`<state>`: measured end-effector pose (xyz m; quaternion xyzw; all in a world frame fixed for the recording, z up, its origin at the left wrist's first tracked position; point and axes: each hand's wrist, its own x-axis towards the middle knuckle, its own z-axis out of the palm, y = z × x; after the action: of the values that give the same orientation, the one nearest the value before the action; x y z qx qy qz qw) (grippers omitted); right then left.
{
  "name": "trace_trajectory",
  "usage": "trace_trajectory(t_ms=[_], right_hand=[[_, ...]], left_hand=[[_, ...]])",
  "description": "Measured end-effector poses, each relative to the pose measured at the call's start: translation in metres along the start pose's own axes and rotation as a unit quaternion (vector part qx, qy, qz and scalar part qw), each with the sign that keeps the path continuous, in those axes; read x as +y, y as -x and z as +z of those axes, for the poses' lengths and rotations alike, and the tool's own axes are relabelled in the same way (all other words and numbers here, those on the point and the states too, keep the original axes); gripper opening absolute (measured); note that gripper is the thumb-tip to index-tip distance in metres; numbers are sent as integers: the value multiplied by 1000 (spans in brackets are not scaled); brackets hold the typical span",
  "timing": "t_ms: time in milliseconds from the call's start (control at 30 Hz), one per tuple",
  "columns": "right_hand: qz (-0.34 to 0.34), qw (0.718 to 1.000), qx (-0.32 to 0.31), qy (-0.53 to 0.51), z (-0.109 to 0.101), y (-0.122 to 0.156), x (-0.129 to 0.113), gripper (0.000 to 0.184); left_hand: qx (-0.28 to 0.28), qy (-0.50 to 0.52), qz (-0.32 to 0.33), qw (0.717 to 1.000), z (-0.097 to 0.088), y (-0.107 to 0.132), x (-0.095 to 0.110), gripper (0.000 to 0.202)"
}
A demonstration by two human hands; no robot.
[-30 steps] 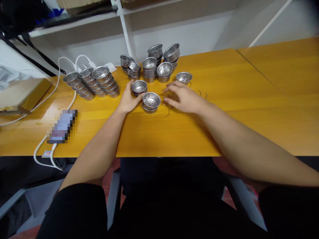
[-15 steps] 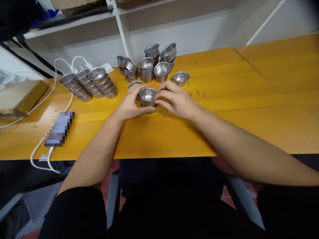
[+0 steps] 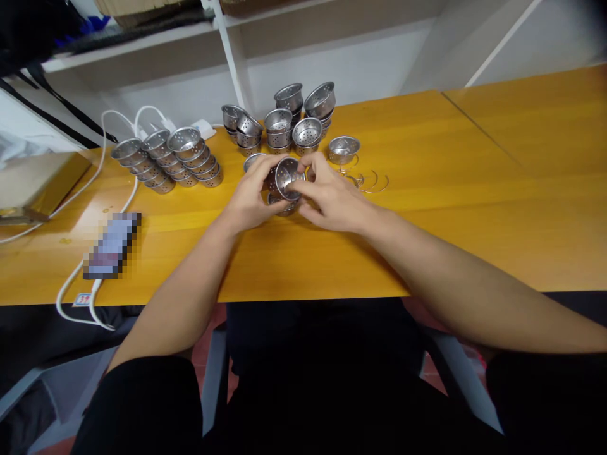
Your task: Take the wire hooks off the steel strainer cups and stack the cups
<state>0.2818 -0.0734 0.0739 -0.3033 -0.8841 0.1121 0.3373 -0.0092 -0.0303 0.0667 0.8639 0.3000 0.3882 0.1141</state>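
Observation:
Both hands meet over the yellow table (image 3: 450, 189) around one small perforated steel strainer cup (image 3: 286, 177), tilted with its mouth toward me. My left hand (image 3: 250, 199) wraps its left side. My right hand (image 3: 327, 196) pinches its right rim; whether it also holds a wire is hidden. Another cup (image 3: 283, 206) lies beneath the hands and one (image 3: 251, 162) just behind. A single cup (image 3: 343, 149) stands to the right, with thin wire handles (image 3: 372, 182) loose beside it.
Stacks of the same cups stand at the back centre (image 3: 284, 120) and lean in rows at the back left (image 3: 165, 158). A phone (image 3: 112, 245), white cables (image 3: 102, 158) and a cardboard box (image 3: 38, 183) lie left. White shelving (image 3: 227, 50) rises behind.
My hands closed in from either side of the cup, lifted it off the one under it and tipped its mouth toward me. The view shifted slightly.

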Motion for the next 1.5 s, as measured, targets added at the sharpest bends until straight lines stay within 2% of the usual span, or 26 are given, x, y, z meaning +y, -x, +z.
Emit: trace_trajectory(t_ms=[67,300,600,867,1000,1100,1167,1233,1300,1400,1500], right_hand=[[-1,1000,5,-1,-3,0,0,23],[2,999,42,-27,-7,-2,9,28],[-26,998,51,-32,-8,-4,19,49],[-23,997,72,-32,-8,-2,19,44],[-37,992,98,-68,-6,-4,20,51],[-55,989,104,-88,-7,-4,22,56],[-47,988,116,-87,-9,-4,26,54],[-17,989,128,-75,-12,-2,34,48],[25,991,122,-53,-15,0,46,39],[78,995,68,-7,-18,3,64,26],[121,992,-15,31,-18,5,76,23]], left_hand=[[-1,-4,-5,1000,-2,0,-1,91],[2,-1,-5,1000,-3,2,-9,96],[-10,10,-6,1000,-4,1,-5,97],[-24,6,13,1000,-9,0,-4,94],[-25,-8,9,1000,-11,1,-3,92],[5,-13,1,1000,-11,2,-19,101],[54,-3,-9,998,-9,3,-40,109],[120,18,-31,992,-6,6,-65,114],[162,43,-61,984,-3,8,-88,111],[184,63,-99,976,0,11,-112,107],[202,78,-124,968,4,10,-121,112]])
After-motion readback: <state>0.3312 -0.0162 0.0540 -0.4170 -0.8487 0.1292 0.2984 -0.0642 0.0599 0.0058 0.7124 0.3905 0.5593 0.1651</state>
